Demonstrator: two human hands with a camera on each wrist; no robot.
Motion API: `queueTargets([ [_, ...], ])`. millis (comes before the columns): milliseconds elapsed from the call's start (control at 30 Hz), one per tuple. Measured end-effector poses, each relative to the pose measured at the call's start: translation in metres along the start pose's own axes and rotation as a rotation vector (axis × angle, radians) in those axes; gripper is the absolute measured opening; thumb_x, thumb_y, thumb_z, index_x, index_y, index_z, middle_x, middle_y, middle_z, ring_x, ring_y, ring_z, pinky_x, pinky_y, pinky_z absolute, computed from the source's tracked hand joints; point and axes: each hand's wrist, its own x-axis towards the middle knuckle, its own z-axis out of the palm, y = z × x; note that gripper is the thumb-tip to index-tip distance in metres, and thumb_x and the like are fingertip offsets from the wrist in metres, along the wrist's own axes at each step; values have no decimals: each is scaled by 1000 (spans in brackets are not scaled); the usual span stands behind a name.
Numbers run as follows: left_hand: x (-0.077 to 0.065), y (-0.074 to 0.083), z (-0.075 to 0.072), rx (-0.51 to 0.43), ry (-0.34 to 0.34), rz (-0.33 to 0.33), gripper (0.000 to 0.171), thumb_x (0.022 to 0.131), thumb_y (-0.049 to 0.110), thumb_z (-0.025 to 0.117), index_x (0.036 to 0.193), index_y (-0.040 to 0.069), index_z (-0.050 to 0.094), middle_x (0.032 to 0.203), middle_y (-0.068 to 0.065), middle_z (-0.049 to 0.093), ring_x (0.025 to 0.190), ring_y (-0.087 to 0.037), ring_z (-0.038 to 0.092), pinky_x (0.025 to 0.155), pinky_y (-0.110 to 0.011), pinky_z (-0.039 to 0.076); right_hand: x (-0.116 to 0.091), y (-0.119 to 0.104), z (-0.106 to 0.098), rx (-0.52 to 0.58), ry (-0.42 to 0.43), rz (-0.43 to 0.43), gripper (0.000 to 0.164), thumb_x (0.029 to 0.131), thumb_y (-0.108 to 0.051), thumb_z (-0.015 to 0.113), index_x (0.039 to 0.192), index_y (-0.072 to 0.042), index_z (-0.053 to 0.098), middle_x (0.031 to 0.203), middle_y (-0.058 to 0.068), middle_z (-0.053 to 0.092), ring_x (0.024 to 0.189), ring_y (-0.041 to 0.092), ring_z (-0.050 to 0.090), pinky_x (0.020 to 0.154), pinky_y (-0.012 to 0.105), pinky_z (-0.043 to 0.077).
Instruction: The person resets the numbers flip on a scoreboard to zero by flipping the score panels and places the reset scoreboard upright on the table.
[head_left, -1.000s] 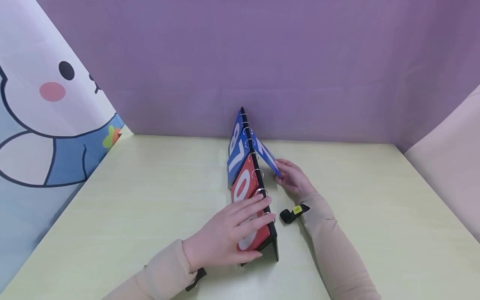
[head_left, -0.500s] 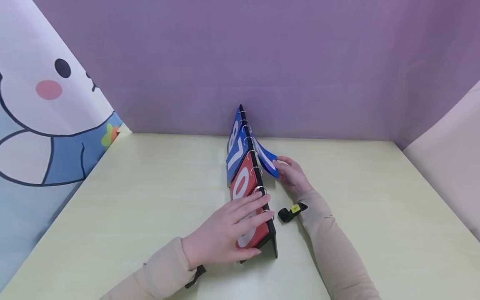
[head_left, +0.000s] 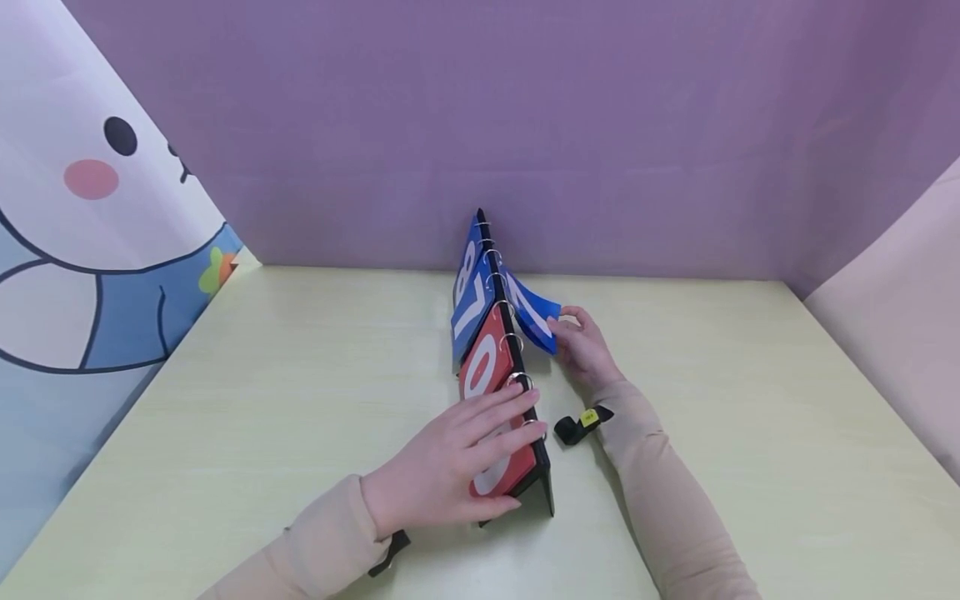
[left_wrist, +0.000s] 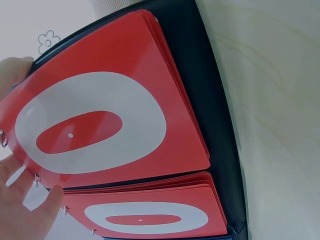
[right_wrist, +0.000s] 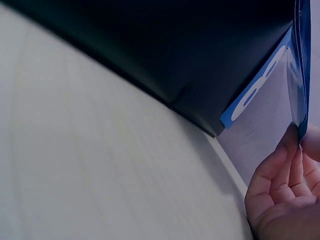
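Observation:
A black flip scoreboard stands like a tent on the table, its number cards hung on metal rings along the top. Red cards with a white 0 cover the near part, blue ones the far part, one showing an 8. My left hand rests over the near end, fingers spread across to the top edge and thumb at the near end. My right hand pinches the lower edge of blue cards swung over to the right side, bent outward; in the right wrist view the pinched cards show edge-on.
The pale table reaches back to a purple backdrop. A cartoon-printed cloth hangs on the left. Black straps sit at both wrists, the right one with a yellow label.
The blue cards in my right hand bow outward more than a second ago, and their white digit shows more fully than half a second ago. My left hand stays in place on the scoreboard.

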Motion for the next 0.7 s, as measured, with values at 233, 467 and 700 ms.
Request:
queueTargets([
  [233,1,-2,0,16,9,26,79,71,37,82,137,12,46,148,-10,40,138,-24,35,109,-40,37,0,-1,0,12,20,14,7,95,-11,55,91,-11,49,75,-8,60,67,2,57,62,14,47],
  [467,2,-3,1,15,13,35,81,71,38,82,138,12,45,148,-10,40,138,-25,35,109,-40,37,-2,-1,0,45,15,25,13,96,-11,54,83,-12,54,71,-8,60,66,1,57,63,13,46],
  [700,0,-5,1,5,4,26,80,70,37,83,137,13,45,149,-9,39,139,-25,34,109,-41,37,-5,3,3,69,30,28,10,95,-9,55,85,-9,52,72,-7,58,65,2,55,65,14,45],
])
